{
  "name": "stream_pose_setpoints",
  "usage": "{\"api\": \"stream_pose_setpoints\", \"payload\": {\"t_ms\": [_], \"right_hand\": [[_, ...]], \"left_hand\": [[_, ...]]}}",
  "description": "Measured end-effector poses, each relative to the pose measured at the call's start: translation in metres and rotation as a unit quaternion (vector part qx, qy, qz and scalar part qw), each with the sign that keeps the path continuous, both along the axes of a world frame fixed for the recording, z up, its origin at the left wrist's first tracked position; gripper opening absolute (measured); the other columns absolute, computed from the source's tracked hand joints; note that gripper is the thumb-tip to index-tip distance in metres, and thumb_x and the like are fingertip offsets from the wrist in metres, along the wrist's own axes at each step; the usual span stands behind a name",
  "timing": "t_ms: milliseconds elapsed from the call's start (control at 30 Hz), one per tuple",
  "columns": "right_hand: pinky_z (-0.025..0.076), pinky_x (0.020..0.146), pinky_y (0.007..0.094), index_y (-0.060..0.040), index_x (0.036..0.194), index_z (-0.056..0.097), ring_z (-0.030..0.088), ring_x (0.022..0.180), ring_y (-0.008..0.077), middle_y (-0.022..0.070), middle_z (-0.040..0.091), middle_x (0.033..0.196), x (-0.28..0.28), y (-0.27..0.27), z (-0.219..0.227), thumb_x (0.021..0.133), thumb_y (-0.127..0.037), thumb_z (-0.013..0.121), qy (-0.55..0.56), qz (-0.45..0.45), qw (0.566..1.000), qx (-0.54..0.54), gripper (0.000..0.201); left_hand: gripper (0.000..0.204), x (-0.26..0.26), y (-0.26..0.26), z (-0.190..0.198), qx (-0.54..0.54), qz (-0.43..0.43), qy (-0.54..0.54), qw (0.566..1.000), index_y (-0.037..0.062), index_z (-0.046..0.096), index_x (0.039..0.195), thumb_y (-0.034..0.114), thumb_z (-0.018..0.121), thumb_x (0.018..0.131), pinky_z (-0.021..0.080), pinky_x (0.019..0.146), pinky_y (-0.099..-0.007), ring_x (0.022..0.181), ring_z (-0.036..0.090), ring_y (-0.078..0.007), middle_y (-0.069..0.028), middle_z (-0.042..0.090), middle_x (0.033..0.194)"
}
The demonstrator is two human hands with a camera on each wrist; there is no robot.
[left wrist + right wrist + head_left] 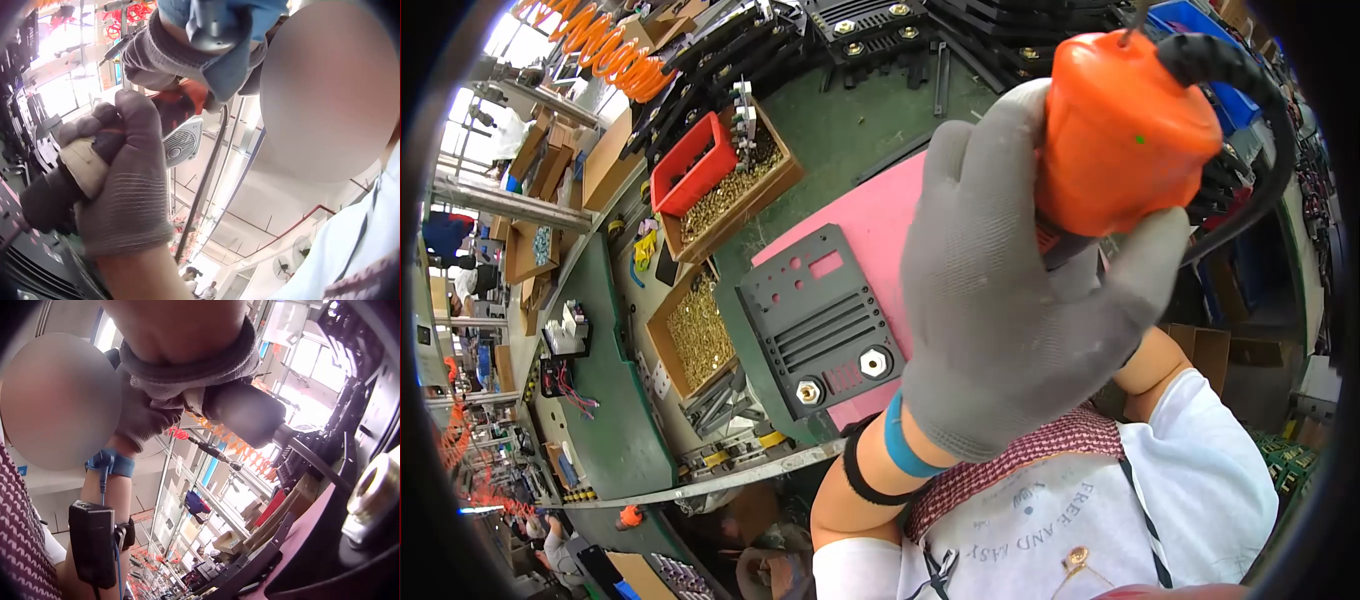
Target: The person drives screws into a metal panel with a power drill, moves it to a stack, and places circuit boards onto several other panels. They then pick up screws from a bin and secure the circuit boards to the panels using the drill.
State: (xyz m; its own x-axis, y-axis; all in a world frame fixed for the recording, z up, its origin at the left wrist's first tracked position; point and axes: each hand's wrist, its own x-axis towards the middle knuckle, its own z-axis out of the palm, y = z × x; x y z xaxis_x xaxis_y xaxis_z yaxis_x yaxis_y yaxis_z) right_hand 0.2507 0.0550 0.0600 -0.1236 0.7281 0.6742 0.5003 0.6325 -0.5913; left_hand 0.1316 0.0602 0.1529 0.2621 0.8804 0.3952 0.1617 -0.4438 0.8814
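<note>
Both gloved hands hold an orange-and-black power screwdriver [1130,140] above the work surface. My left hand [990,280] is wrapped round its lower body, just behind the black nose [47,200] in the left wrist view. Higher up, my right hand [156,65] grips the orange rear part; in the head view it is mostly hidden. A black slotted panel [815,310] lies on a pink sheet [840,225], with two hex nuts [873,362] at its near edge. In the right wrist view the tool's shaft [312,462] points down toward the panel, close to a brass fitting [375,490].
Wooden boxes of small brass parts [695,335] and a red bin [692,165] stand to the left. More black panels [870,25] are stacked at the back. A thick black cable [1270,130] curves from the tool on the right, and an orange coiled hose [615,55] hangs upper left.
</note>
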Motion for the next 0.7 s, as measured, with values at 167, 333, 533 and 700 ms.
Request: {"api": "stream_pose_setpoints", "payload": {"t_ms": [167, 333, 533, 700], "right_hand": [[0.051, 0.068, 0.0287, -0.0031, 0.115, 0.055, 0.064, 0.077, 0.0163, 0.0066, 0.064, 0.098, -0.003, 0.008, 0.016, 0.075, -0.004, 0.065, 0.108, 0.015, 0.992, -0.061, 0.041], [0.052, 0.064, 0.0269, -0.0006, 0.113, 0.053, 0.064, 0.072, 0.0139, 0.0067, 0.064, 0.093, -0.001, 0.021, 0.019, 0.075, 0.002, 0.062, 0.157, 0.061, 0.978, -0.124, 0.039], [0.042, 0.051, 0.0266, -0.005, 0.131, 0.038, 0.042, 0.05, 0.0106, 0.0034, 0.046, 0.068, -0.013, 0.013, 0.013, 0.085, -0.001, 0.043, 0.2, 0.117, 0.955, -0.186, 0.047], [0.042, 0.054, 0.0267, -0.001, 0.093, 0.048, 0.047, 0.055, 0.0124, 0.0039, 0.048, 0.065, -0.007, 0.018, 0.01, 0.084, -0.001, 0.049, 0.306, 0.249, 0.879, -0.266, 0.009]], "left_hand": [[0.047, -0.004, -0.001, -0.015, -0.055, -0.003, -0.084, 0.995, -0.0052, 0.048, 0.124, 0.011, 0.058, 0.081, 0.047, 0.076, -0.0248, 0.089, 0.055, -0.0128, -0.0102, 0.056, 0.109], [0.047, -0.032, 0.003, -0.025, -0.19, -0.012, -0.291, 0.938, -0.0072, 0.045, 0.127, 0.002, 0.05, 0.082, 0.047, 0.075, -0.0245, 0.092, 0.054, -0.0157, -0.0123, 0.051, 0.112], [0.047, -0.085, -0.026, -0.083, -0.459, 0.005, -0.428, 0.779, -0.0097, 0.039, 0.13, -0.007, 0.039, 0.084, 0.049, 0.086, -0.0263, 0.104, 0.054, -0.0201, -0.016, 0.05, 0.116], [0.037, -0.085, -0.036, -0.098, -0.496, 0.019, -0.415, 0.762, -0.0062, 0.042, 0.127, -0.004, 0.042, 0.09, 0.048, 0.099, -0.0324, 0.115, 0.054, -0.025, -0.0178, 0.051, 0.122]]}}
